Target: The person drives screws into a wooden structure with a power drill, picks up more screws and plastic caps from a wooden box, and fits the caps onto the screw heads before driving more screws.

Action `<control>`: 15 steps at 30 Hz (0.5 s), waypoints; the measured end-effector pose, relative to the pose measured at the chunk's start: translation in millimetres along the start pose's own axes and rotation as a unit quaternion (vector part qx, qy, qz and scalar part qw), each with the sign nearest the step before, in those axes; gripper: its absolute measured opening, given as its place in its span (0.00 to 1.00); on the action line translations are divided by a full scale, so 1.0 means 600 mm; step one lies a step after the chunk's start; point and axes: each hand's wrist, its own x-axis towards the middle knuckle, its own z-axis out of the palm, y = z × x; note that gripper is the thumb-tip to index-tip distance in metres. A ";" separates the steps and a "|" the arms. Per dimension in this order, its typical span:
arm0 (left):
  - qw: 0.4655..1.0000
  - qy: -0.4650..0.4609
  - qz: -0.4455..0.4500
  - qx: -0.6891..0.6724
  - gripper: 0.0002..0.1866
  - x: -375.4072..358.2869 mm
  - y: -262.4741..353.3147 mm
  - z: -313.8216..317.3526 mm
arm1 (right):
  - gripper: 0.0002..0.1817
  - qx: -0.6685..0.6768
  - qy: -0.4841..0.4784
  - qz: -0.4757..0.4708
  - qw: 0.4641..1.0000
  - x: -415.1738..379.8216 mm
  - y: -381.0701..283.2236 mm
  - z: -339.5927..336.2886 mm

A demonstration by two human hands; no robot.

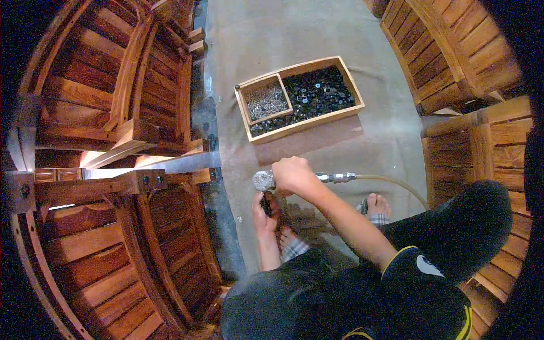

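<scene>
1. Head view, centre. I see the right hand (293, 174) with its grip closed around a hose-fed tool (263, 180); the tool's rounded, silvery head points left, past the knuckles.
2. Head view, just below the tool head. The left hand (265, 224) is raised, its fingers curled. The area is shaded and small, but as far as I can tell this grip is clamped on a dark piece (267, 204), which sits right beneath the tool head.
3. Head view, right of the tool. A metal coupling (342, 177) joins the tool's rear end to a pale hose (391, 181), which curves away to the right and down behind the dark-clad knee (490, 218).
4. Head view, beyond the hands. A wooden box (309, 126) rests at a slant on a grey-green sheet (283, 34). In its left part stands a smaller wooden tray (287, 93) of shiny metal bits (266, 102); small black pieces (320, 93) fill the space to its right and along its near side.
5. Head view, margins. Slatted wooden furniture (85, 249) lines the left side, and similar slatted panels (453, 164) stand on the right. Two bare feet with plaid cuffs (378, 205) rest on the sheet, below the tool and hose.
</scene>
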 end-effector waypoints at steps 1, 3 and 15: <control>1.000 0.023 0.007 -0.013 0.04 -0.001 -0.001 0.005 | 0.14 -0.001 0.009 -0.006 1.000 0.001 0.007 0.005; 1.000 0.007 0.013 0.003 0.05 -0.003 -0.002 -0.002 | 0.13 -0.004 0.019 -0.011 1.000 -0.004 0.018 0.007; 0.997 -0.026 -0.040 -0.058 0.10 -0.042 0.025 -0.028 | 0.12 0.232 0.084 -0.028 0.969 -0.030 0.004 0.013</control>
